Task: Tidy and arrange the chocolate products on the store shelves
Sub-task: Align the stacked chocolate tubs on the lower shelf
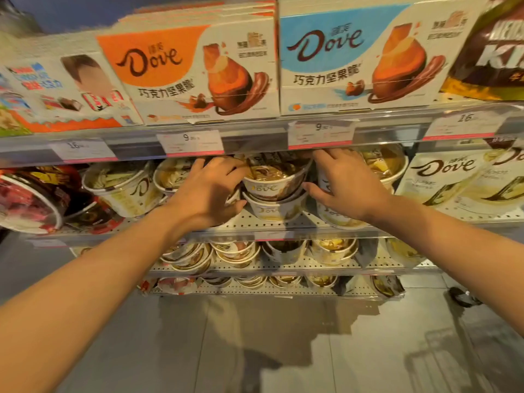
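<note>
Two Dove chocolate tubs stand stacked on the middle shelf, the upper tub (273, 181) on the lower tub (276, 207). My left hand (209, 188) lies against the stack's left side, fingers over the upper tub's rim and thumb by the lower tub. My right hand (344, 184) reaches in on the stack's right, fingers spread on a neighbouring Dove tub (337, 217), thumb pointing at the stack. More Dove tubs (127, 190) stand to the left, partly hidden by my left hand.
Dove boxes, orange (192, 72) and blue (360, 58), fill the top shelf beside a Kinder box (65, 92). A white Dove box (465, 182) sits at the right of the middle shelf, red tubs (31, 202) at the left. Lower shelves (255, 268) hold several tubs. Grey floor below.
</note>
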